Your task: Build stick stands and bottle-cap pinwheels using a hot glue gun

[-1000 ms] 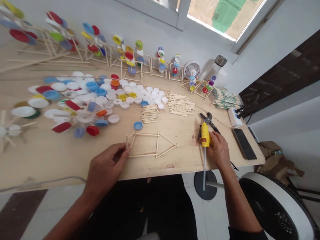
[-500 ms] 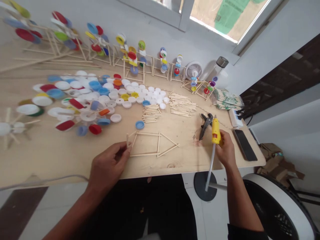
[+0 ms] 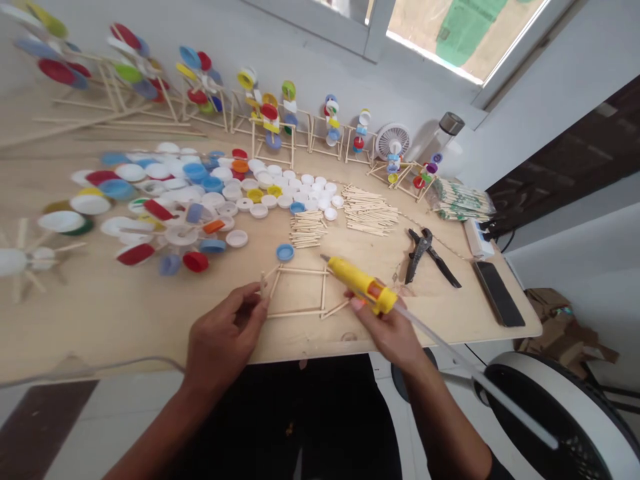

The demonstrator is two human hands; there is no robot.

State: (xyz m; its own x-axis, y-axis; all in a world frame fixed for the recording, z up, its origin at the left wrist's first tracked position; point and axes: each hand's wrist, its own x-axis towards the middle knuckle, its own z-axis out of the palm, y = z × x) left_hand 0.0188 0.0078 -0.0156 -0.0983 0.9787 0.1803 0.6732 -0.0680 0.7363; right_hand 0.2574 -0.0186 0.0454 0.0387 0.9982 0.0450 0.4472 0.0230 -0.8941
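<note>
The stick frame is pinched steady by the left hand for the glue gun gripped in the right hand.

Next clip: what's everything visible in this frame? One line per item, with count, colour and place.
glue gun: one, yellow, held above the right part of the stick frame
stick frame: one, pale wood, flat near the table's front edge
bottle caps: many, white, blue, red, yellow, table's left and middle
loose sticks: two piles, pale wood, behind the frame
pliers: one, black, right of the frame
phone: one, black, table's right edge
stick-and-cap models: a row, multicoloured, along the wall
small fan: one, white, by the wall
table: one, light wood
floor fan: one, white and black, lower right
left hand: pinching the frame's left corner
right hand: gripping the glue gun
</note>
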